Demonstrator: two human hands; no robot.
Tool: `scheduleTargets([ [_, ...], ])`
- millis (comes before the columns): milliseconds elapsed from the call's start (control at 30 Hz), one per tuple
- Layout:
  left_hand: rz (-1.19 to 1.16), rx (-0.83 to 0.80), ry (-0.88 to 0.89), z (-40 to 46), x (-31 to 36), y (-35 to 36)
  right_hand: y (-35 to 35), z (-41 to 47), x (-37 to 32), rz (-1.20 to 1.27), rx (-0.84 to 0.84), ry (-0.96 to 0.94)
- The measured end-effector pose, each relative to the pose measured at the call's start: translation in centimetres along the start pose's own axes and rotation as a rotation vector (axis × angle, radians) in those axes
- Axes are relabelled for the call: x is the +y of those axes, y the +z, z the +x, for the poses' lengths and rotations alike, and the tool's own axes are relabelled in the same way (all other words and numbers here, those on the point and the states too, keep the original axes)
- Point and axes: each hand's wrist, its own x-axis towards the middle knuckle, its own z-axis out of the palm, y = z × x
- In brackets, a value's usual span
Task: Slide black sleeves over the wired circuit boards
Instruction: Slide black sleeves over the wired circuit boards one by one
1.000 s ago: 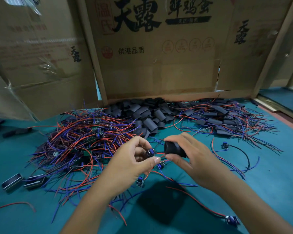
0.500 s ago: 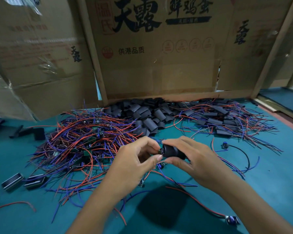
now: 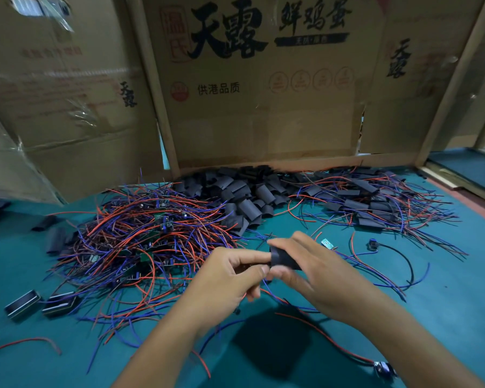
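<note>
Black sleeve point(image 3: 283, 259) pinched in our right hand point(image 3: 317, 273), left hand point(image 3: 224, 278) grip closed at its open end, tangled wire pile point(image 3: 140, 242) on the teal counter point(image 3: 445, 303) behind.

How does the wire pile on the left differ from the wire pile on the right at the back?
The left pile is a dense tangle of red and blue wires with bare green circuit boards showing among them. The right pile is looser, and flat black sleeves lie among its wires; no bare board shows there. The left pile lies nearer the left hand, the right pile farther back by the cardboard wall. Both rest on the teal table and share red and blue wires.
</note>
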Motion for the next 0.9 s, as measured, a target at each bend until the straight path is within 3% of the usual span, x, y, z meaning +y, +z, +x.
scheduleTargets([
  [233,-0.042,0.005,-0.064,0.0,-0.1,-0.5,-0.1,0.1,0.6,-0.216,-0.094,-0.008],
  [600,-0.068,0.037,-0.105,0.0,0.2,-0.5,0.4,0.0,0.7,-0.35,-0.075,-0.025],
  [800,-0.043,0.016,-0.093,0.3,-0.3,-0.4,0.9,0.2,-0.6,-0.462,-0.185,0.0],
  [900,-0.084,0.086,-0.096,0.6,-0.5,-0.9,0.5,0.5,-0.6,-0.507,-0.193,0.022],
])
